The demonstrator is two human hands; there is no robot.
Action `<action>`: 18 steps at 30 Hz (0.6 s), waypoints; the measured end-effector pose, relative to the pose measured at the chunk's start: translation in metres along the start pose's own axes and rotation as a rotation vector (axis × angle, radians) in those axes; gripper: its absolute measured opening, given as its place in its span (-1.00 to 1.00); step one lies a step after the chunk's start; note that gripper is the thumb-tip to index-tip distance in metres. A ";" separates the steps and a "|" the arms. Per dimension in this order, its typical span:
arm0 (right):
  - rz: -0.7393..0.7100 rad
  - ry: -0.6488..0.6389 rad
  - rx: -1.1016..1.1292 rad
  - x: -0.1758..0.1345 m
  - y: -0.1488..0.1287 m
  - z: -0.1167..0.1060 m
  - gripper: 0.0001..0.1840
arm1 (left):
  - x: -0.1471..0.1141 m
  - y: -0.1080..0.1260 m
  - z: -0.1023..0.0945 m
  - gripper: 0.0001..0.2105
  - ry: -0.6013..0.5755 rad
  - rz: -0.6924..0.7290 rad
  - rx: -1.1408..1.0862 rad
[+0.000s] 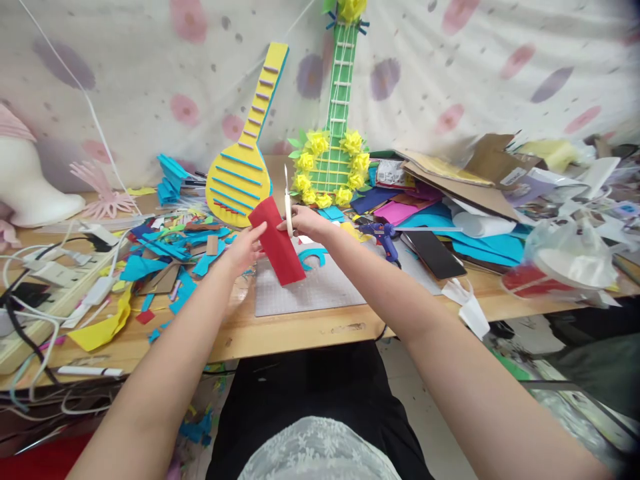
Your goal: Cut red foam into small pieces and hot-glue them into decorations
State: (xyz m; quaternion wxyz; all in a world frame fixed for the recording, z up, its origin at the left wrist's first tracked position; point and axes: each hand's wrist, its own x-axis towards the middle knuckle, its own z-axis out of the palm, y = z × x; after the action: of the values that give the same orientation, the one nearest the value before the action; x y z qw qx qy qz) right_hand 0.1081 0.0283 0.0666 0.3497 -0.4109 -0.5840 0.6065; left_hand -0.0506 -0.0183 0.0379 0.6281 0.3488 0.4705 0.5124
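My left hand (245, 250) grips a red sheet of paper or thin foam (277, 247) by its left edge, fingers closed on it. The sheet is held tilted above a grey cutting mat (280, 305). At the sheet's right side my right hand (303, 223) is closed round white-handled scissors (289, 212), whose blades point up and away from me. A curved blue cut piece (313, 258) lies on the mat just right of the red sheet. Parts of the right hand's fingers are hidden by the scissors and the sheet.
A yellow paper lute (240, 177) and a green guitar with yellow flowers (333, 167) lean at the back. Scraps (165, 250) cover the left side, beside a power strip (55, 307). A blue glue gun (384, 237), phone (434, 253) and bagged bucket (555, 267) stand right.
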 end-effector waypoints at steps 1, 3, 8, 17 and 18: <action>0.012 -0.018 0.013 -0.001 -0.004 0.002 -0.70 | 0.000 -0.001 0.008 -0.71 -0.029 -0.022 -0.004; 0.033 -0.039 0.039 -0.004 -0.008 0.004 -0.72 | 0.000 -0.005 0.022 -0.71 -0.066 -0.045 -0.059; 0.067 0.018 0.026 -0.005 -0.005 -0.008 -0.72 | 0.004 -0.014 0.035 -0.79 -0.142 -0.076 -0.197; 0.118 0.155 -0.159 0.006 -0.006 -0.055 -0.77 | 0.010 -0.024 0.025 -0.89 -0.140 -0.146 -0.169; 0.124 0.153 -0.156 0.006 -0.006 -0.055 -0.77 | 0.009 -0.025 0.028 -0.88 -0.143 -0.144 -0.157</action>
State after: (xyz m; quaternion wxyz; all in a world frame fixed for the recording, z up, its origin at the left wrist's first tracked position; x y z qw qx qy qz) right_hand 0.1555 0.0571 0.0729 0.3221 -0.5174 -0.5744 0.5464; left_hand -0.0164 -0.0137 0.0215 0.7205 0.2997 0.4067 0.4751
